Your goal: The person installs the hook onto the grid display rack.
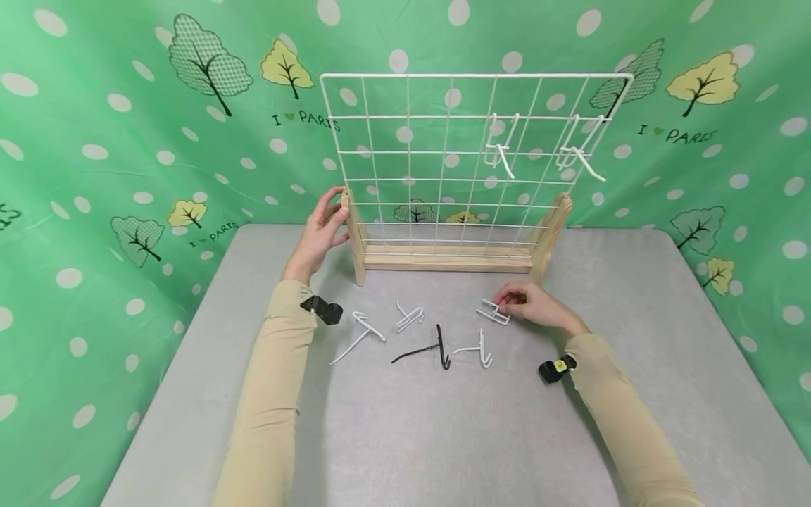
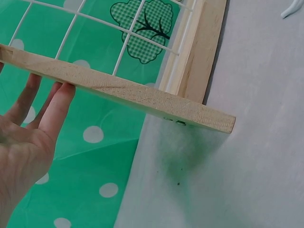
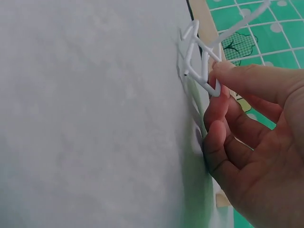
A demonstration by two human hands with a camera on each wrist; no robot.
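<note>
White wire hook point(image 1: 493, 317), right grip point(image 1: 533, 304) pinching it; likely light, stiff; hold by frame point(image 3: 201, 83). Left grip point(image 1: 319, 236) clasps post point(image 1: 356, 243).

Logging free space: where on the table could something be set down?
Bare tabletop lies between left sleeve and right sleeve, nearer the camera than the black hook, and right of the right sleeve. Crowded: before the grid rack, around three loose white hooks.
</note>
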